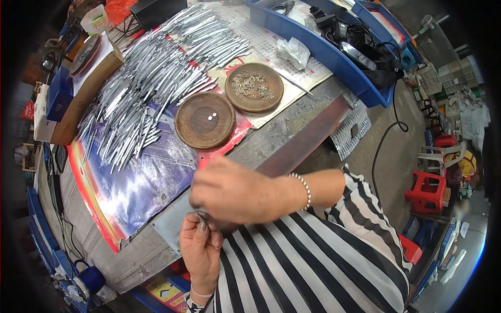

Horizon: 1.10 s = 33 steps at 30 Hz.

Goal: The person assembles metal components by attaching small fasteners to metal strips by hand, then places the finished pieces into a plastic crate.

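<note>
My left hand (pixel 200 250) is closed near the table's front edge, pinching a small dark metal piece (pixel 202 218) between thumb and fingertips. Just above it is my right hand (pixel 235 190), slightly blurred, its fingers curled in and their tips hidden; whatever they hold cannot be made out. Beyond the right hand stands a round wooden dish (pixel 224 130) with two small white discs (pixel 212 117) in it. A second wooden dish (pixel 276 101), behind it to the right, bears many small brass-coloured pins (pixel 253 86).
A large heap of thin silver metal strips (pixel 151 78) covers the table's far left. A blue tray (pixel 313 49) with cables and black devices sits at the back right. Crumpled white plastic (pixel 293 53) lies beside it. A cardboard box (pixel 86 96) borders the left; red stools (pixel 425 192) stand right.
</note>
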Each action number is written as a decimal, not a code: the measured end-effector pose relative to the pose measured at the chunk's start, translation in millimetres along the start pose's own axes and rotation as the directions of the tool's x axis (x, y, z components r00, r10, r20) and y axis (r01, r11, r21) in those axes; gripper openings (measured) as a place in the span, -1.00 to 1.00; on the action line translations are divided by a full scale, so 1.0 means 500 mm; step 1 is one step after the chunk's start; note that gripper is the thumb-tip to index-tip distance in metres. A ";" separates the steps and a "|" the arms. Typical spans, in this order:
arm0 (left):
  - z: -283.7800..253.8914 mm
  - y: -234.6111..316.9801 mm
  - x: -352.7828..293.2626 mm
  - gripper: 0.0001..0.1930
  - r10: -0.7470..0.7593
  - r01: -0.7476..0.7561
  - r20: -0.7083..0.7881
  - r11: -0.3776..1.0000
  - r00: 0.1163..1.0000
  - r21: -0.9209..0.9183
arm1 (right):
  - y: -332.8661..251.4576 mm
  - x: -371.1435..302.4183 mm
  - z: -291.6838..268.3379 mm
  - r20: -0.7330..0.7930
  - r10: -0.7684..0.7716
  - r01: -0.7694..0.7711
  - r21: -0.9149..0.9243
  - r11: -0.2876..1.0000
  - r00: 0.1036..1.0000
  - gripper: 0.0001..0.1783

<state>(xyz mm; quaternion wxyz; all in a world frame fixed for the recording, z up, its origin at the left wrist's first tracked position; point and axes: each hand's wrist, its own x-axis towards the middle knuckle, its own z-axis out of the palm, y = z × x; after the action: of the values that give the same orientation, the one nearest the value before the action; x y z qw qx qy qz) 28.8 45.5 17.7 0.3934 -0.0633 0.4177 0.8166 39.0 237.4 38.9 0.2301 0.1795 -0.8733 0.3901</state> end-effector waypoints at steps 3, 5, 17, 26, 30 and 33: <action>0.005 -0.004 0.006 -0.84 0.062 -0.062 0.026 0.998 0.998 0.004 | -0.034 -0.027 0.017 -0.033 0.036 -0.029 0.198 0.980 0.999 -0.86; 0.010 -0.004 0.010 -0.85 0.073 -0.073 0.046 0.997 0.996 -0.008 | -0.041 -0.040 0.020 -0.074 0.116 -0.092 0.265 0.960 0.991 -0.80; 0.015 -0.016 -0.003 -0.86 0.109 -0.109 0.011 0.994 0.994 0.014 | -0.062 -0.072 0.018 -0.012 0.337 -0.303 0.407 0.862 0.941 -0.82; -0.008 -0.015 -0.011 -0.82 0.079 -0.077 0.074 0.997 0.994 -0.019 | -0.080 -0.065 0.039 -0.039 0.418 -0.390 0.293 0.873 0.908 -0.80; -0.018 -0.014 -0.013 -0.81 0.080 -0.078 0.115 0.997 0.990 -0.027 | -0.080 -0.066 0.058 -0.075 0.347 -0.318 0.255 0.913 0.935 -0.79; -0.023 -0.014 -0.013 -0.80 0.066 -0.061 0.119 0.997 0.991 -0.046 | -0.076 -0.063 0.063 -0.050 0.250 -0.237 0.179 0.955 0.967 -0.80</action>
<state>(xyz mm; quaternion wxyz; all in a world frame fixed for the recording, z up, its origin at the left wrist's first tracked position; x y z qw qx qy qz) 35.5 35.8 8.5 0.3901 -0.0092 0.3776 0.8397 75.7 193.8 26.2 0.1953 0.0755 -0.8430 0.4954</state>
